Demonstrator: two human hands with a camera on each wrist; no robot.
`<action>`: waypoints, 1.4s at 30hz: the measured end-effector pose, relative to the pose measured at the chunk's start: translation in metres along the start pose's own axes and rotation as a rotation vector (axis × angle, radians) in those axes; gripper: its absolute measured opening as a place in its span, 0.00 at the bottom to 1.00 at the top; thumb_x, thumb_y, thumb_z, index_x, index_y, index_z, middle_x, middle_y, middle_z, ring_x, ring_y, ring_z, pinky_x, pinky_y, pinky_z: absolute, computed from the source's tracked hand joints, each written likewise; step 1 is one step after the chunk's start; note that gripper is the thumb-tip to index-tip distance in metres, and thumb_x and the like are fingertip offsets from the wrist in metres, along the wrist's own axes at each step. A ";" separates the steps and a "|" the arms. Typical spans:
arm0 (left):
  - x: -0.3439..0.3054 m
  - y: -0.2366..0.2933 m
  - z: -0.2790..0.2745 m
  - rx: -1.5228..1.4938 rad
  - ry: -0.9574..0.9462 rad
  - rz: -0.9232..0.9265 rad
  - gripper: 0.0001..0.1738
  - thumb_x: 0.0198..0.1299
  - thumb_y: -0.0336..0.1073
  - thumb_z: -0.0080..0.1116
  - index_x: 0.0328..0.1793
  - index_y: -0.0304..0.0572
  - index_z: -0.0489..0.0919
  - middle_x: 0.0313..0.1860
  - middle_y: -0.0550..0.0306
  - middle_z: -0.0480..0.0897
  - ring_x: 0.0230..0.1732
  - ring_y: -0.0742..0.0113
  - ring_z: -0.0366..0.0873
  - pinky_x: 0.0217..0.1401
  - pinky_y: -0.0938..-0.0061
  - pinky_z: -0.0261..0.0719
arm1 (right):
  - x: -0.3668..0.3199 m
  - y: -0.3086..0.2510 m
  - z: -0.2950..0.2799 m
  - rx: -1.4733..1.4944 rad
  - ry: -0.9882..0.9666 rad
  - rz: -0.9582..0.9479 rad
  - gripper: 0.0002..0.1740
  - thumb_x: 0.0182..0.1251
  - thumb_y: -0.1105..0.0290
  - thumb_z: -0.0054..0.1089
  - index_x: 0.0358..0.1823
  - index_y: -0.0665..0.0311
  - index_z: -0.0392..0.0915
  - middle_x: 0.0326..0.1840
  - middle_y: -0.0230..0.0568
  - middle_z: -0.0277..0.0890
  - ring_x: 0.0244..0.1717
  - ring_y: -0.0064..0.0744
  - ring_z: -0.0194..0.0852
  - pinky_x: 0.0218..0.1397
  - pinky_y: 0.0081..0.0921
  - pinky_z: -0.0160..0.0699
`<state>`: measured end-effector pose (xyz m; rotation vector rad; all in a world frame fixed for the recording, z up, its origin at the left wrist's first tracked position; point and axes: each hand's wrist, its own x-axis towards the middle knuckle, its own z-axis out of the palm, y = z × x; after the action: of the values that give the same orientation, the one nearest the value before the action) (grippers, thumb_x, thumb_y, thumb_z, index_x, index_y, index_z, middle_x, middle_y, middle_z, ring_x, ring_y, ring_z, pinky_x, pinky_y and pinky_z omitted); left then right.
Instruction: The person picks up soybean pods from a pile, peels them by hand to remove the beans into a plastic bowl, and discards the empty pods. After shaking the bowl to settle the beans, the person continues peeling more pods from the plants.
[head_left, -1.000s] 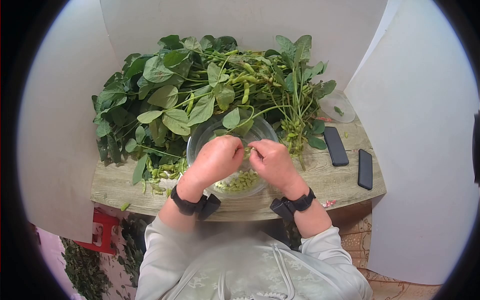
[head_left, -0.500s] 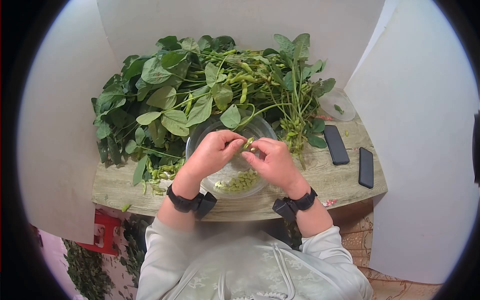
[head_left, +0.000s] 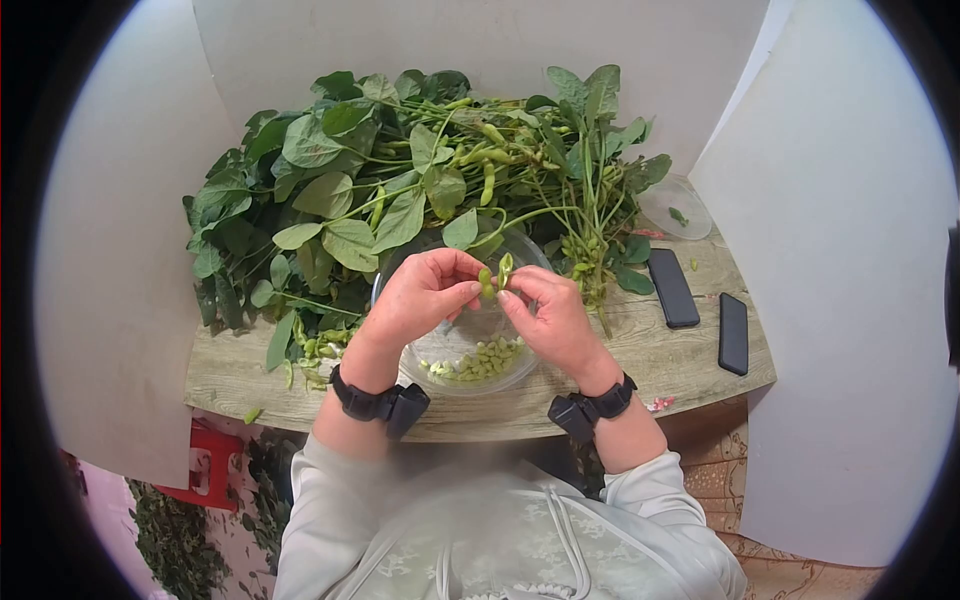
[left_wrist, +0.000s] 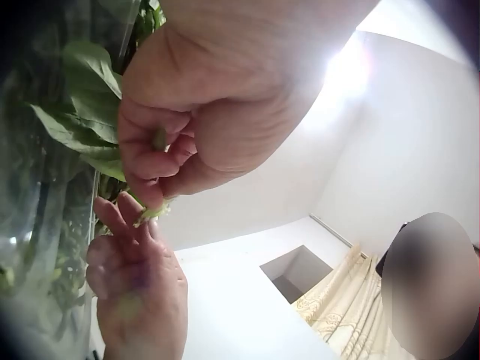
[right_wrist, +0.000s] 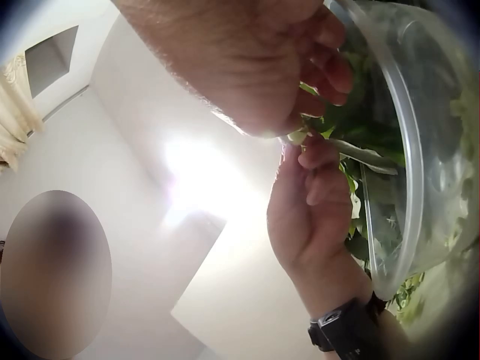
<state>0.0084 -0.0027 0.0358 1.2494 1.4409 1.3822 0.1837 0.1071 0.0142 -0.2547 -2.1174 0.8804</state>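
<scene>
Over a clear plastic bowl (head_left: 474, 391), both hands work at soybean pods. My left hand (head_left: 425, 295) pinches a plump green pod (head_left: 486, 283) between thumb and fingertips. In the left wrist view a small green bit (left_wrist: 159, 139) shows inside its curled fingers. Facing it, my right hand (head_left: 550, 318) holds a split pod (head_left: 505, 268) upright, its pale inside showing. The fingertips of both hands nearly meet. Shelled pale green beans (head_left: 480, 362) lie in the near part of the bowl.
Leafy soybean plants (head_left: 350, 180) with pods cover the back of the wooden table (head_left: 640, 350). Loose pods (head_left: 325, 345) lie left of the bowl. Two black phones (head_left: 672, 290) and a clear lid (head_left: 676, 212) are at the right. A red stool (head_left: 212, 465) stands below left.
The hands were close together with the pod mostly hidden. They have since turned and opened outward slightly, and a plump pod and a split pod now show between the fingertips.
</scene>
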 end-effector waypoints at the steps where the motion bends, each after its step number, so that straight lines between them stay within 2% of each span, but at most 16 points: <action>1: 0.000 0.001 0.000 0.000 0.000 0.000 0.11 0.66 0.26 0.58 0.53 0.33 0.81 0.30 0.63 0.84 0.27 0.84 0.74 0.29 0.85 0.73 | 0.000 0.000 0.001 0.000 0.000 0.000 0.08 0.63 0.73 0.65 0.39 0.72 0.82 0.33 0.46 0.80 0.25 0.37 0.77 0.29 0.29 0.75; 3: -0.001 0.003 0.000 0.034 -0.007 -0.033 0.08 0.66 0.27 0.59 0.48 0.33 0.81 0.30 0.63 0.83 0.27 0.83 0.75 0.30 0.85 0.73 | -0.001 0.000 0.002 0.034 -0.029 0.046 0.07 0.63 0.73 0.65 0.37 0.71 0.82 0.32 0.46 0.79 0.24 0.38 0.76 0.29 0.29 0.75; 10: -0.001 0.000 0.005 0.006 -0.028 0.021 0.08 0.67 0.29 0.60 0.48 0.32 0.81 0.30 0.64 0.82 0.27 0.83 0.75 0.28 0.86 0.70 | -0.003 0.001 0.000 -0.005 -0.067 0.070 0.08 0.62 0.72 0.66 0.35 0.71 0.81 0.28 0.45 0.78 0.23 0.36 0.75 0.27 0.30 0.72; 13: 0.002 -0.009 0.000 -0.029 0.048 0.054 0.06 0.66 0.30 0.60 0.46 0.36 0.80 0.26 0.64 0.80 0.23 0.80 0.71 0.26 0.85 0.67 | -0.002 -0.005 -0.001 -0.010 -0.082 0.085 0.09 0.62 0.71 0.67 0.36 0.71 0.81 0.28 0.45 0.78 0.24 0.37 0.75 0.28 0.29 0.73; 15: 0.004 -0.014 -0.012 -0.399 0.005 -0.004 0.06 0.68 0.32 0.59 0.45 0.37 0.80 0.35 0.59 0.82 0.30 0.79 0.76 0.27 0.86 0.69 | -0.002 -0.006 0.001 0.044 -0.050 0.019 0.10 0.63 0.70 0.67 0.38 0.71 0.81 0.29 0.45 0.79 0.24 0.37 0.76 0.29 0.29 0.75; 16: 0.006 -0.015 -0.014 -0.399 0.005 -0.004 0.06 0.68 0.32 0.59 0.45 0.37 0.80 0.35 0.59 0.82 0.30 0.79 0.76 0.27 0.86 0.69 | -0.002 -0.005 0.000 0.044 -0.050 0.019 0.10 0.63 0.70 0.67 0.38 0.71 0.81 0.29 0.45 0.79 0.24 0.37 0.76 0.29 0.29 0.75; 18: 0.009 -0.016 -0.016 -0.900 -0.083 0.056 0.09 0.72 0.36 0.53 0.44 0.40 0.80 0.43 0.52 0.83 0.39 0.71 0.80 0.34 0.80 0.75 | -0.003 -0.004 -0.001 0.051 -0.066 0.003 0.10 0.65 0.71 0.67 0.41 0.71 0.82 0.33 0.39 0.80 0.27 0.24 0.74 0.30 0.21 0.71; 19: 0.008 -0.016 -0.015 -0.900 -0.083 0.057 0.09 0.72 0.36 0.53 0.44 0.40 0.80 0.43 0.52 0.83 0.39 0.71 0.80 0.34 0.80 0.75 | -0.002 -0.006 -0.002 0.051 -0.066 0.002 0.10 0.65 0.71 0.67 0.41 0.71 0.82 0.33 0.39 0.80 0.27 0.24 0.74 0.30 0.21 0.71; 21: 0.005 -0.015 -0.010 -1.158 0.019 -0.072 0.13 0.75 0.38 0.47 0.44 0.38 0.80 0.53 0.46 0.80 0.55 0.59 0.78 0.50 0.70 0.79 | -0.001 -0.010 -0.005 0.066 -0.093 0.029 0.09 0.64 0.72 0.68 0.42 0.71 0.82 0.33 0.38 0.80 0.27 0.22 0.72 0.30 0.20 0.70; 22: 0.006 -0.015 -0.008 -1.159 0.018 -0.073 0.13 0.75 0.38 0.47 0.44 0.38 0.80 0.53 0.46 0.80 0.55 0.59 0.78 0.50 0.70 0.79 | -0.001 -0.009 -0.004 0.064 -0.093 0.030 0.09 0.64 0.72 0.68 0.42 0.71 0.82 0.33 0.38 0.80 0.27 0.22 0.72 0.30 0.20 0.70; 24: 0.007 -0.014 -0.003 -1.133 -0.098 -0.021 0.16 0.76 0.38 0.44 0.44 0.35 0.79 0.59 0.43 0.79 0.65 0.50 0.73 0.64 0.61 0.74 | -0.001 -0.008 -0.001 0.055 -0.050 -0.037 0.10 0.63 0.73 0.69 0.42 0.70 0.82 0.32 0.37 0.79 0.26 0.21 0.71 0.29 0.20 0.69; 25: 0.006 -0.013 0.000 -1.135 -0.096 -0.021 0.16 0.76 0.38 0.44 0.44 0.35 0.79 0.59 0.43 0.79 0.65 0.50 0.73 0.64 0.61 0.74 | -0.001 -0.008 0.000 0.055 -0.052 -0.036 0.10 0.63 0.73 0.69 0.42 0.70 0.82 0.32 0.37 0.79 0.26 0.21 0.71 0.29 0.20 0.69; 27: 0.005 -0.011 0.006 -1.099 -0.132 -0.013 0.19 0.77 0.40 0.41 0.44 0.36 0.80 0.66 0.46 0.74 0.73 0.49 0.65 0.70 0.58 0.69 | 0.000 -0.010 0.001 0.025 -0.025 -0.050 0.12 0.62 0.69 0.71 0.40 0.68 0.81 0.31 0.40 0.78 0.25 0.29 0.75 0.28 0.25 0.74; 37: 0.006 -0.014 0.014 -1.057 -0.156 -0.056 0.19 0.77 0.40 0.41 0.41 0.37 0.79 0.70 0.41 0.70 0.77 0.47 0.61 0.74 0.55 0.66 | -0.002 -0.011 0.005 -0.089 0.005 0.007 0.10 0.60 0.71 0.71 0.36 0.68 0.78 0.32 0.40 0.78 0.25 0.31 0.77 0.29 0.26 0.76; 40: 0.006 -0.014 0.013 -1.106 -0.103 -0.061 0.17 0.76 0.40 0.42 0.41 0.38 0.79 0.67 0.43 0.73 0.73 0.48 0.66 0.72 0.56 0.69 | -0.003 -0.006 0.004 -0.030 -0.002 0.040 0.08 0.61 0.75 0.68 0.37 0.68 0.78 0.32 0.41 0.78 0.27 0.32 0.78 0.30 0.26 0.77; 42: 0.007 -0.018 0.012 -1.079 0.043 0.029 0.13 0.75 0.38 0.45 0.45 0.38 0.77 0.59 0.46 0.77 0.64 0.50 0.73 0.66 0.58 0.73 | -0.003 -0.005 0.003 0.072 0.038 0.080 0.06 0.62 0.77 0.66 0.38 0.68 0.77 0.33 0.42 0.78 0.28 0.34 0.78 0.31 0.26 0.77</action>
<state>0.0157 0.0077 0.0168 0.5183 0.4882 1.8153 0.1838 0.1002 0.0141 -0.3177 -2.0481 0.9895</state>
